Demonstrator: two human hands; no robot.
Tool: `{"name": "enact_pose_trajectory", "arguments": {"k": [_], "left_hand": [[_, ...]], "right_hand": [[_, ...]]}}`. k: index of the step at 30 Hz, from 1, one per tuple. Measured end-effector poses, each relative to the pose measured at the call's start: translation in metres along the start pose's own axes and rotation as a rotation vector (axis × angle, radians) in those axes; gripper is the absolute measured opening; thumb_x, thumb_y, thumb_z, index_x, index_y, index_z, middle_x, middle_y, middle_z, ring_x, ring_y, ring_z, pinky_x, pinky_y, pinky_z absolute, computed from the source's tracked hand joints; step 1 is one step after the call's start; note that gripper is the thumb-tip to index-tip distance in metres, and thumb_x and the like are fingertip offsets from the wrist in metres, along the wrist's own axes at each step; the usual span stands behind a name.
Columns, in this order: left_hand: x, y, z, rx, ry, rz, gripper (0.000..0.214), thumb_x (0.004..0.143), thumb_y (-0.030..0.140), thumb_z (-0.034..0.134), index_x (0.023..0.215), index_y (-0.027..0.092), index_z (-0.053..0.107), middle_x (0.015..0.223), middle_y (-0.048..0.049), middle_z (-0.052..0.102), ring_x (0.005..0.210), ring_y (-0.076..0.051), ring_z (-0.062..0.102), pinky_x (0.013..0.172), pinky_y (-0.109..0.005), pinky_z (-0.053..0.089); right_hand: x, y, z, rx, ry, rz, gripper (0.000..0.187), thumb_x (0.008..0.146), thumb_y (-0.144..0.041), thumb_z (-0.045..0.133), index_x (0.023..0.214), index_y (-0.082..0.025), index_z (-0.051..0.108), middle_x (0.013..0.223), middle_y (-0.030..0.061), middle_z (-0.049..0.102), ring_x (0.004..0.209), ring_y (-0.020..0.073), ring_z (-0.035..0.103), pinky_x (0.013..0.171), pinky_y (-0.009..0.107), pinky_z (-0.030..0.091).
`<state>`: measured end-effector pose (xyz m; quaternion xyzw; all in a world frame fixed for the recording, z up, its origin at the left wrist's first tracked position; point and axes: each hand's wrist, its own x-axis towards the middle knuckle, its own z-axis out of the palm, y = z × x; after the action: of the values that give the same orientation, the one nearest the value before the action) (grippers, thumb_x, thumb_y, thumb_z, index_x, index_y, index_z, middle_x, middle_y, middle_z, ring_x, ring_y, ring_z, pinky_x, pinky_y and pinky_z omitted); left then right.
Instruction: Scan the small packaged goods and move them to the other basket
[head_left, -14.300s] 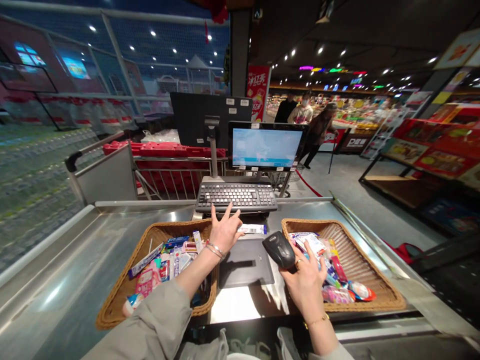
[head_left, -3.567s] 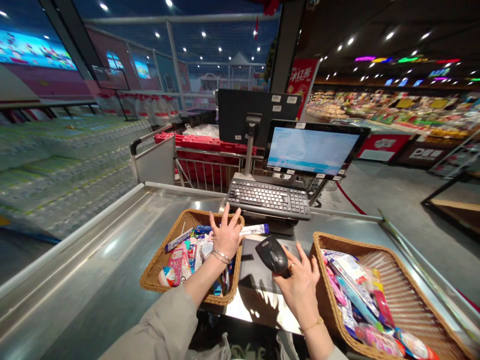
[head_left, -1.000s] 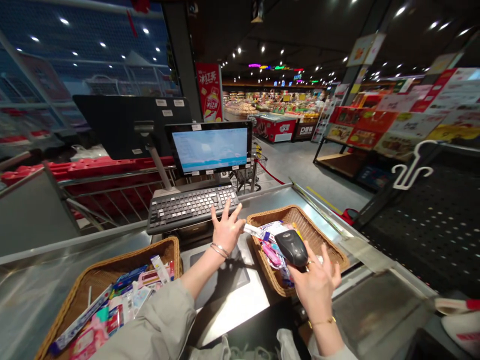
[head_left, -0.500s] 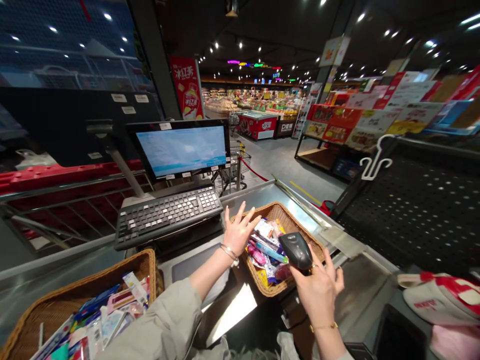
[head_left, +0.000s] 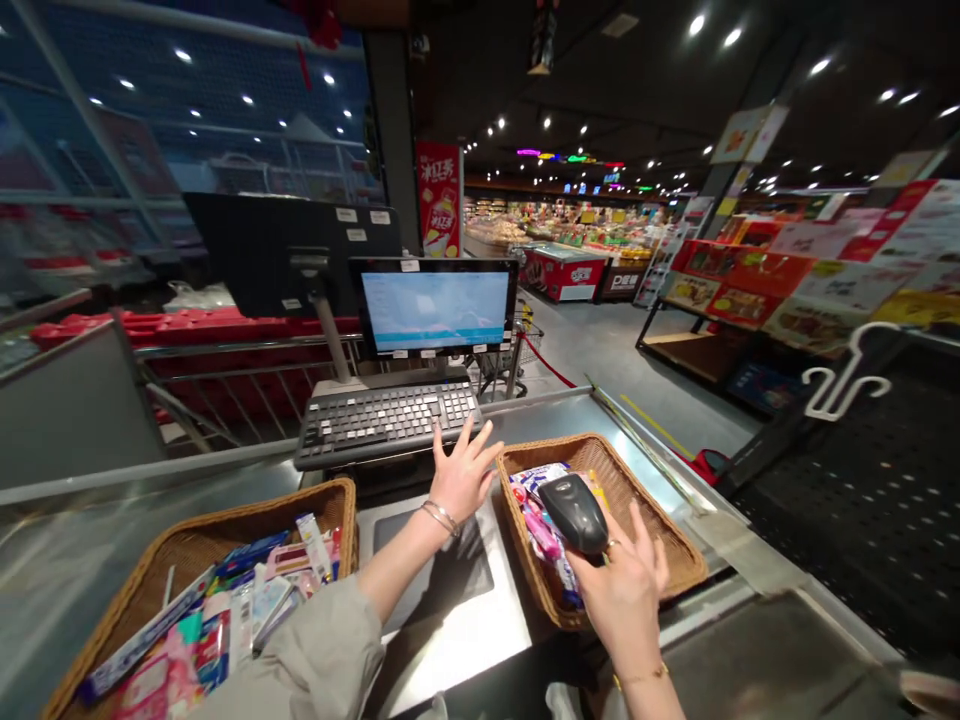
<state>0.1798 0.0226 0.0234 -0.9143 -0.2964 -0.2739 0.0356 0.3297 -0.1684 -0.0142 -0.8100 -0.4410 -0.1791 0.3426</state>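
Observation:
My right hand (head_left: 626,580) is wrapped round a black barcode scanner (head_left: 574,512), which it holds over the right wicker basket (head_left: 679,545). Several small packaged goods (head_left: 541,530) lie in that basket, partly covered by the scanner. My left hand (head_left: 461,478), fingers spread and holding nothing, hovers between the basket and the keyboard (head_left: 390,420). Below it is a grey flat panel (head_left: 390,535) set in the counter. At the lower left, a second wicker basket (head_left: 161,545) holds toothbrush-like packs and other packaged items (head_left: 259,590), partly hidden by my sleeve.
A monitor (head_left: 439,310) stands behind the keyboard, with a second dark screen (head_left: 292,255) to its left. The metal counter (head_left: 52,540) runs across. On the right is a black perforated panel (head_left: 862,500) with a white hook (head_left: 840,375). Boxed goods (head_left: 750,270) are stacked beyond.
My left hand has drawn away from the right basket toward the keyboard side. My right hand still grips the scanner over the basket. The view has turned left.

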Motion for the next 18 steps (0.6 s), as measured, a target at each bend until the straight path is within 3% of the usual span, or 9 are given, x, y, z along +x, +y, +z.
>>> {"name": "enact_pose_trajectory", "arguments": {"k": [9, 18], "left_hand": [[-0.049, -0.044, -0.037, 0.115, 0.028, -0.190, 0.036, 0.089, 0.033, 0.059, 0.124, 0.031, 0.061, 0.149, -0.0071, 0.046, 0.145, -0.034, 0.028, 0.112, -0.073, 0.003], [-0.100, -0.071, -0.059, 0.166, 0.033, -0.315, 0.035, 0.090, 0.030, 0.057, 0.124, 0.030, 0.061, 0.150, -0.0071, 0.044, 0.146, -0.034, 0.025, 0.112, -0.073, 0.005]], "right_hand": [[0.004, -0.043, 0.018, 0.075, -0.037, -0.173, 0.039, 0.082, -0.049, 0.052, 0.105, -0.023, 0.069, 0.124, 0.0088, 0.066, 0.135, 0.0326, 0.038, 0.108, 0.056, 0.025], [-0.005, -0.076, 0.030, 0.142, -0.176, -0.243, 0.031, 0.078, -0.040, 0.059, 0.102, -0.025, 0.071, 0.124, 0.0036, 0.067, 0.136, 0.0330, 0.037, 0.112, 0.056, 0.017]]}}
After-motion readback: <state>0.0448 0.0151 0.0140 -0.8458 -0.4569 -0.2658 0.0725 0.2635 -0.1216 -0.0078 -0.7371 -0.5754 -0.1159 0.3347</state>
